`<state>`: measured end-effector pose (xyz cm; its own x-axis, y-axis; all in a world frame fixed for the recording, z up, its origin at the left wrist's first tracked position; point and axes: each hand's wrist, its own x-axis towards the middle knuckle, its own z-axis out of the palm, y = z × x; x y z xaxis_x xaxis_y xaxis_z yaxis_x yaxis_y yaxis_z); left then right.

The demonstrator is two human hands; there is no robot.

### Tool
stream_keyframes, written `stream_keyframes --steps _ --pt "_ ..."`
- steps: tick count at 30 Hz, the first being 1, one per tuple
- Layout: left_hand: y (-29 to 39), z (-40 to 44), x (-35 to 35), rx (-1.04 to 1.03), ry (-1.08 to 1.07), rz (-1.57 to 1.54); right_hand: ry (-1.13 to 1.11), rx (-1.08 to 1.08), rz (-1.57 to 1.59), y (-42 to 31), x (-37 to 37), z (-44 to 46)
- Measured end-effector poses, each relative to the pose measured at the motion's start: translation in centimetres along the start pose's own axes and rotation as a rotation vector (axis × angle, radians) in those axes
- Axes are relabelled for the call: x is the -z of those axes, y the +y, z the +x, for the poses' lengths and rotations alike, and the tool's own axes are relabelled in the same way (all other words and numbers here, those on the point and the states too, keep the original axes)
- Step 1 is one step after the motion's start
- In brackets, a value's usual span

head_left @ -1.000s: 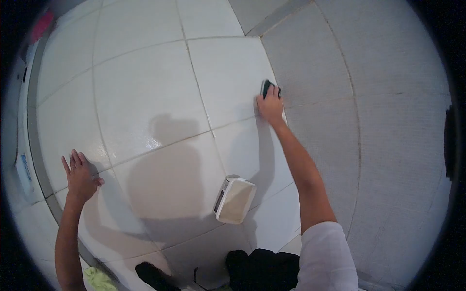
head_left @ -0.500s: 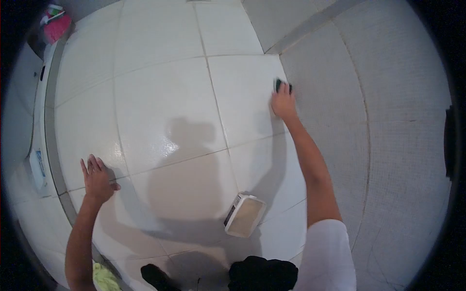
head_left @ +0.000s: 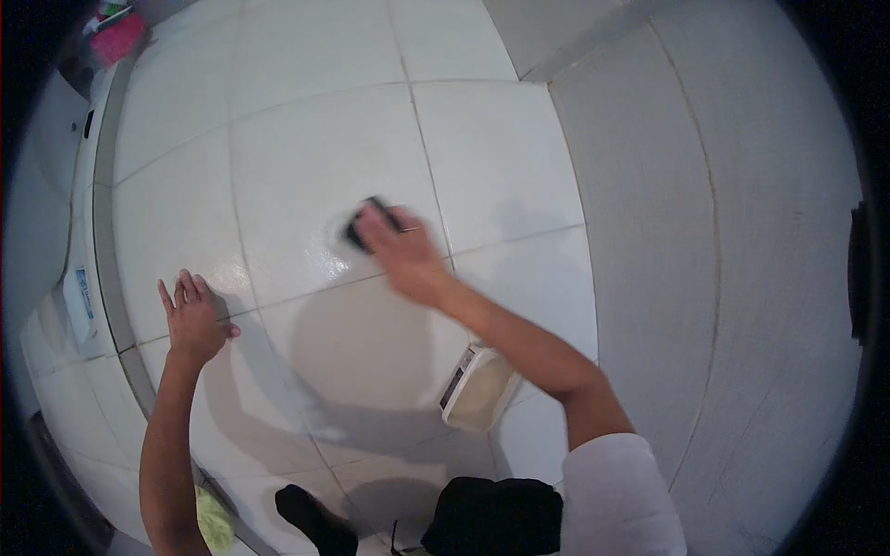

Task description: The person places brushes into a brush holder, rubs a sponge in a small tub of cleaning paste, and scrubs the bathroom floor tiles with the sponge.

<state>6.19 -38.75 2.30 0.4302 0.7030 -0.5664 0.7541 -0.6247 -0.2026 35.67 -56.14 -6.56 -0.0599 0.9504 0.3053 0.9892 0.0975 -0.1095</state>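
My right hand [head_left: 410,262] grips a dark scrubbing sponge [head_left: 353,237] and presses it on the white tiles [head_left: 324,139], near the middle of the view. The sponge is blurred by motion and partly hidden under my fingers. To the left, my left hand [head_left: 195,320] rests on the tiles with its fingers spread, holding nothing. A white rectangular plastic tub [head_left: 480,394] sits tilted in view below my right forearm, which covers part of its upper right side. What lies inside it looks pale and is hard to make out.
Grey tiles [head_left: 640,232] rise along the right side. A raised ledge [head_left: 102,250] runs down the left, with a white and blue packet [head_left: 82,301] beyond it. A pink item [head_left: 119,39] is at the upper left. Yellow-green cloth [head_left: 213,521] lies at the lower left.
My right hand has swept the sponge left and nearer from the right-hand corner to the middle of the tiles. The left hand stays planted; the whole view has shifted slightly.
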Motion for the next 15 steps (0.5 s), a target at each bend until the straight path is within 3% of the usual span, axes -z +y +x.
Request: stream_keyframes --steps 2,3,4,5,6,8,9,10,11,12,13,15 --pt "-0.1 0.2 -0.3 0.0 0.005 -0.001 -0.064 -0.345 0.035 6.7 2.4 -5.7" --pt "-0.1 0.3 -0.6 0.007 0.015 0.002 0.1 -0.368 -0.137 9.7 4.2 -9.1" --pt "-0.1 0.4 -0.8 0.006 0.003 -0.001 -0.118 -0.687 -0.031 12.9 6.4 -11.9" --pt "-0.1 0.5 -0.9 -0.004 0.007 0.008 -0.157 -0.626 -0.418 15.5 6.4 -15.8" --pt "-0.2 0.5 -0.8 -0.012 0.019 0.019 -0.173 -0.886 -0.352 15.1 7.7 -15.2" --pt "-0.4 0.5 -0.6 -0.004 0.018 0.018 -0.138 -0.801 -0.586 13.7 4.7 -13.9" --pt "-0.2 0.5 -0.6 -0.005 0.015 0.017 -0.056 -0.926 -0.146 10.0 5.3 -9.7" --pt "-0.1 0.6 -0.6 -0.01 0.022 0.022 0.126 -0.628 -0.302 6.9 2.4 -7.5" --pt "-0.2 0.5 -0.6 -0.01 0.012 0.025 0.087 -0.533 -0.071 2.9 1.4 -5.1" --pt "-0.2 0.5 -0.3 -0.008 0.003 0.03 0.218 -0.277 0.297 -0.8 1.7 -2.8" --pt "0.0 0.6 0.2 -0.009 0.014 0.038 0.231 -0.281 0.294 -0.2 1.7 -2.7" --pt "0.2 0.4 0.4 -0.004 -0.042 0.062 0.024 -0.149 0.428 0.7 1.5 -3.7"
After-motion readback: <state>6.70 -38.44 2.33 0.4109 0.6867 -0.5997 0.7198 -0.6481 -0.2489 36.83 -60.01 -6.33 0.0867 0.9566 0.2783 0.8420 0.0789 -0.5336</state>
